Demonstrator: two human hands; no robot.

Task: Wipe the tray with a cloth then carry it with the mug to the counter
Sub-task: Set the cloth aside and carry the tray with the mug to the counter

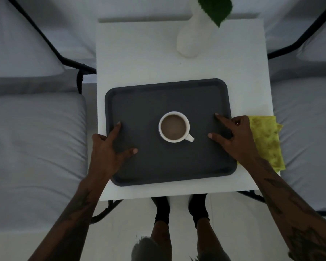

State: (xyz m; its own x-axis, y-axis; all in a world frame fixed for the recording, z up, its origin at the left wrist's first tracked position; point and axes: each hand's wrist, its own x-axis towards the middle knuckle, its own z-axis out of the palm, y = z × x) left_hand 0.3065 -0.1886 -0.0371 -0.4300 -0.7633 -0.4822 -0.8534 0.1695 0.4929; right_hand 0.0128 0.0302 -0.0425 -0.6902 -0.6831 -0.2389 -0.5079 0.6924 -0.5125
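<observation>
A dark grey rectangular tray (pixel 169 97) lies on a small white table (pixel 139 59). In its middle stands a white mug (pixel 174 127) full of light brown coffee, handle pointing toward the lower right. My left hand (pixel 109 146) rests over the tray's left rim, thumb and forefinger spread on the tray floor. My right hand (pixel 233 136) lies over the right rim in the same way, fingers apart. A yellow-green cloth (pixel 267 142) lies folded on the table just right of the tray, partly under my right wrist.
A white vase (pixel 188 40) with a green leaf (pixel 216 10) stands at the table's far side. Grey cushioned chairs with black frames (pixel 34 140) flank the table left and right. My feet in black socks (pixel 181 208) show below the near table edge.
</observation>
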